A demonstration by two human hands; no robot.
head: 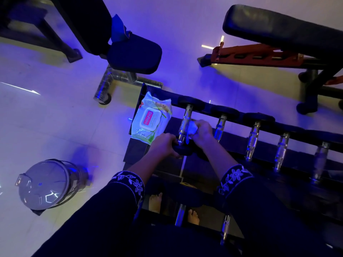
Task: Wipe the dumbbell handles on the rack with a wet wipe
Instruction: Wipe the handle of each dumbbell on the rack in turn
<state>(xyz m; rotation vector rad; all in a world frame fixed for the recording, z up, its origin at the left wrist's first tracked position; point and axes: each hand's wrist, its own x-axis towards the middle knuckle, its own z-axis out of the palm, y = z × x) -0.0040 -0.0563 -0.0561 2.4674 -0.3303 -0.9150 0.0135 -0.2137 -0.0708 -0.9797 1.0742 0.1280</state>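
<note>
A black rack (289,127) holds a row of dumbbells with shiny chrome handles. My left hand (164,143) grips the near head of the leftmost dumbbell (185,119). My right hand (202,129) holds a crumpled white wet wipe (192,127) against the right side of that dumbbell's handle. A green and white pack of wet wipes (152,120) with a pink label lies on the rack's left end, just left of this dumbbell. Several more handles (253,139) stand in line to the right.
A silver pedal bin (46,184) stands on the pale floor at lower left. A padded bench seat (134,54) is beyond the rack, and another bench (282,28) with a red frame sits at upper right. Lower rack tiers hold more dumbbells (180,215).
</note>
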